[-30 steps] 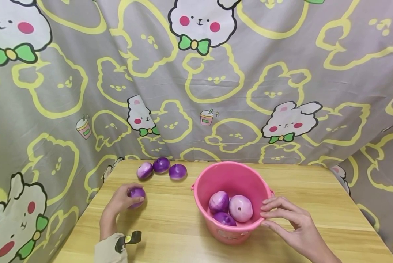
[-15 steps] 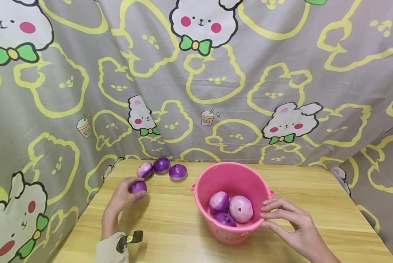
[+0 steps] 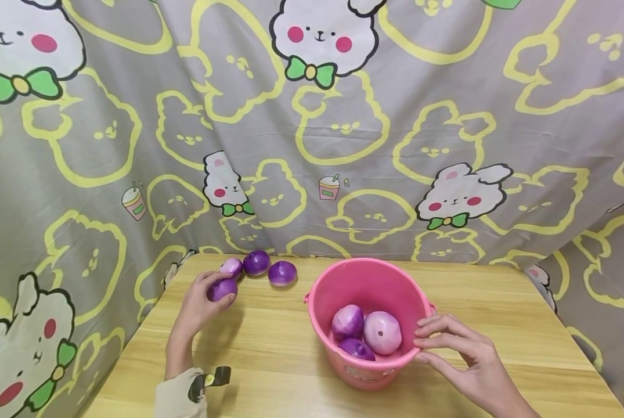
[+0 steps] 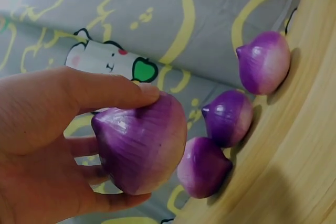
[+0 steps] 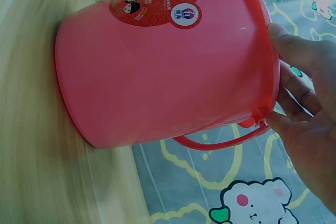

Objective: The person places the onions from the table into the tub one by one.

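Observation:
My left hand [image 3: 199, 302] holds a purple onion [image 3: 223, 288] between thumb and fingers, raised off the wooden table; in the left wrist view the onion [image 4: 144, 145] shows a pointed purple end and a paler side. Just beyond it, three more onions [image 3: 256, 263] lie on the table, one partly behind my fingers. On the right, a pink bucket [image 3: 374, 273] stands upright with three purple and pale onions [image 3: 382, 332] inside. My right hand [image 3: 465, 354] pinches the bucket's right rim, thumb and fingers on either side; the right wrist view shows this hand [image 5: 310, 87] beside the handle joint.
The wooden table [image 3: 270, 360] ends at a patterned grey curtain [image 3: 343, 220] behind and at both sides. Against the bucket's outer wall hangs its thin handle [image 5: 226, 144]. A dark camera mount [image 3: 207, 383] sits on my left wrist.
My left hand has lifted the onion and carried it forward and slightly right, towards the three onions at the back. The right hand and bucket have stayed put.

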A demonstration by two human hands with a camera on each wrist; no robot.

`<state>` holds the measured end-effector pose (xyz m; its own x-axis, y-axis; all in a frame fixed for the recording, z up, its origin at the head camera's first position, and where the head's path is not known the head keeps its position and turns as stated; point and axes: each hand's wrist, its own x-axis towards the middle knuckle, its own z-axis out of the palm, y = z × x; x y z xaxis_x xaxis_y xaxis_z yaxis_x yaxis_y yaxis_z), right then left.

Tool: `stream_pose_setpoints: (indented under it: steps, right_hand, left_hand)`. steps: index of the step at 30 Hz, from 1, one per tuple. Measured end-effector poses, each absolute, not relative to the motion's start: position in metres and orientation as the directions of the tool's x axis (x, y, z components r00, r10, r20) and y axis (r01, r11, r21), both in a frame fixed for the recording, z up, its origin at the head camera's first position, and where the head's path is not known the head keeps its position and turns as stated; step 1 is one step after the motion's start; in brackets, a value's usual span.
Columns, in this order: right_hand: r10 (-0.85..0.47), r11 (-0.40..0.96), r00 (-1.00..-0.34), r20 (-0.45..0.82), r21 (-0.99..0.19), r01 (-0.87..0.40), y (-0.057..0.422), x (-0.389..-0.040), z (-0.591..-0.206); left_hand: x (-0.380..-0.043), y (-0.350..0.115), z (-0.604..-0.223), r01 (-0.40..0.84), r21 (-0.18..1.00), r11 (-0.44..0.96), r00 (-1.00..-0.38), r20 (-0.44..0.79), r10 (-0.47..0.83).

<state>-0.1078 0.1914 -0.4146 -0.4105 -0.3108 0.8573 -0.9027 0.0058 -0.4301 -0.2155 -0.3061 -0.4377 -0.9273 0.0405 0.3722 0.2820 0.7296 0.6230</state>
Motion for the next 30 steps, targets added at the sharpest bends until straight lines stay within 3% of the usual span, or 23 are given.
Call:
stream_pose_setpoints:
  steps: [30]
  right_hand:
    - [-0.307, 0.006, -0.411, 0.858, -0.430, -0.903, 0.191, -0.108, -0.415]
  left_hand:
    - [-0.214, -0.289, -0.422, 0.441, 0.607, 0.661, -0.826, 0.562, 0.035]
